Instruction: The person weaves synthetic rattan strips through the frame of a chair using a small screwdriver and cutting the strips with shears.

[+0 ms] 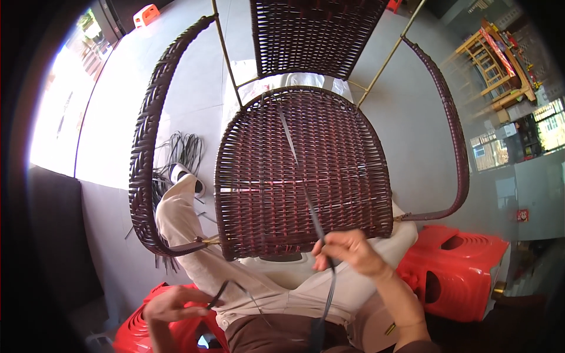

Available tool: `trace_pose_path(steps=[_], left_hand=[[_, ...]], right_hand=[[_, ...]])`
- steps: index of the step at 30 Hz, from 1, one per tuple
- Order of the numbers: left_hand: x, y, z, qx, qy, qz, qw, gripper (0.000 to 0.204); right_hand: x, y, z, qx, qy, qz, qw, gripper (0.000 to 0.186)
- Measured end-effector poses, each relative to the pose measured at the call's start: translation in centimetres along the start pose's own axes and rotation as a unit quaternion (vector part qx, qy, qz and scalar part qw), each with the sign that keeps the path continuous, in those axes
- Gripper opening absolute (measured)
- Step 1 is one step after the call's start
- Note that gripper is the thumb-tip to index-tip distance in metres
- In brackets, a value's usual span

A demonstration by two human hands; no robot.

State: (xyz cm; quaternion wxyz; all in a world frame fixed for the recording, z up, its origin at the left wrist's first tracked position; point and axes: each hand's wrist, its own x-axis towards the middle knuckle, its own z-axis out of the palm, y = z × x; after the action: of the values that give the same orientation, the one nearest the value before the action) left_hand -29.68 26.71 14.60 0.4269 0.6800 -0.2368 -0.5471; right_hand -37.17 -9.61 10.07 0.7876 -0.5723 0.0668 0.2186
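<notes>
A woven chair seat (306, 147) in dark reddish-brown strands sits in front of me, its backrest (312, 41) beyond. Between thumb and fingers of my right hand (356, 254), just past the seat's near right edge, is a flat dark weaving strip (313, 215). One part of the strip runs up across the seat; another hangs down to my lap. Lower left, my left hand (175, 303) is closed at the fingertips on a dark strip end (219, 292) that loops over my thigh. Whether both belong to one strip, I cannot tell.
Wrapped armrests curve out on the left (146, 141) and right (450, 117). Red plastic stools stand at the lower left (132, 329) and right (471, 276). Loose dark strips (187, 150) lie on the floor by my shoe. A wooden frame (491, 65) stands far right.
</notes>
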Motion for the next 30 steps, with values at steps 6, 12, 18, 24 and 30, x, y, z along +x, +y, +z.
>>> trace_pose_path(steps=[6, 12, 18, 24, 30], left_hand=[[12.5, 4.6, 2.3, 0.342, 0.136, 0.023, 0.930, 0.022], [20.1, 5.5, 0.4, -0.053, 0.343, 0.137, 0.928, 0.028], [26.2, 5.0, -2.6, -0.338, 0.313, 0.126, 0.879, 0.019], [26.5, 0.1, -3.3, -0.464, 0.237, 0.114, 0.846, 0.011], [23.4, 0.7, 0.5, -0.471, 0.180, 0.096, 0.858, 0.009]], right_hand=[[-0.5, 2.8, 3.2, -0.260, 0.087, -0.026, 0.961, 0.011], [-0.4, 4.1, 5.0, -0.390, 0.139, -0.140, 0.899, 0.008], [1.3, 4.4, 5.9, -0.501, 0.157, -0.294, 0.798, 0.009], [0.8, 4.9, 3.7, -0.540, 0.107, -0.212, 0.808, 0.009], [0.5, 5.2, 3.7, -0.517, 0.074, -0.090, 0.848, 0.007]])
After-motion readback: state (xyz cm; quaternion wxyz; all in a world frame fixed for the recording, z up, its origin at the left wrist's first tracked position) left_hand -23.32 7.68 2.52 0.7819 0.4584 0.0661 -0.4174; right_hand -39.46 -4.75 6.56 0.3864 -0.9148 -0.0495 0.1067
